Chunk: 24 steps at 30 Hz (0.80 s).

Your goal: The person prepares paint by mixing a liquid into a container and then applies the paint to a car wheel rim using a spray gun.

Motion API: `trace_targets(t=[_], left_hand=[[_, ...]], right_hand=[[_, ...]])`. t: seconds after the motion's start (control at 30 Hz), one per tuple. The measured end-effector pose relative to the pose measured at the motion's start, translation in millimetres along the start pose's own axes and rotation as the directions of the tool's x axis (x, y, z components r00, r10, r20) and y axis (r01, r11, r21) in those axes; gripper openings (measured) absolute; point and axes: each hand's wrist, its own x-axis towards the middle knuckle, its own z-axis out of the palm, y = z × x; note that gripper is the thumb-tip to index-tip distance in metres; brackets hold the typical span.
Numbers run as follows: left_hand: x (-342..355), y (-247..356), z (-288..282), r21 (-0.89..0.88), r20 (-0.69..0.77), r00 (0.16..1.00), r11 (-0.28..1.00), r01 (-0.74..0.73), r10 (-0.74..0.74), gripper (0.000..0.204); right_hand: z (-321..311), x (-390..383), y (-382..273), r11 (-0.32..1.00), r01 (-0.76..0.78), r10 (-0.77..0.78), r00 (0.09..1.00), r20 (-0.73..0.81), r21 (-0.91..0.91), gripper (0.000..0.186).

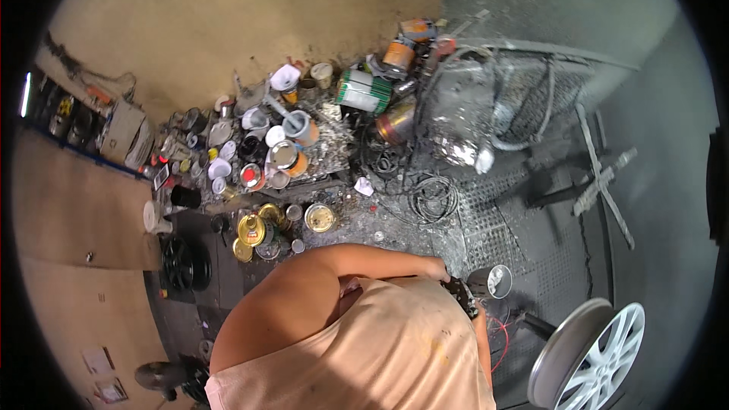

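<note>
My left arm reaches across my body, and my left hand is at the upper edge of a dark, pale-speckled thing. Its fingers look curled against that thing, whose kind I cannot make out. Only a small part of my right hand shows beyond my shirt, at the lower end of the same dark thing; its fingers are hidden. Just beyond both hands is a grey bucket with white crumpled material in it.
A silver wheel rim is mounted at the right, with a cross-shaped stand farther back. Coiled hose lies on the floor. Paint cans and cups crowd a messy bench at the back left. A black wheel stands at left.
</note>
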Motion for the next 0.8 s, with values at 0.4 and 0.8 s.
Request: trace_targets(t=[0.4, 0.8], left_hand=[[-38, -11, -42, -0.553, -0.048, 0.979, 0.811, -0.192, 0.199, 0.031], [-44, 53, -21, 0.545, 0.613, 0.779, 0.784, -0.297, -0.131, 0.058]], right_hand=[[8, 49, -104, 0.992, -0.087, 0.078, 0.992, 0.097, 0.089, 0.025], [-71, -46, -213, 0.983, 0.053, 0.033, 0.889, -0.457, 0.174, 0.014]])
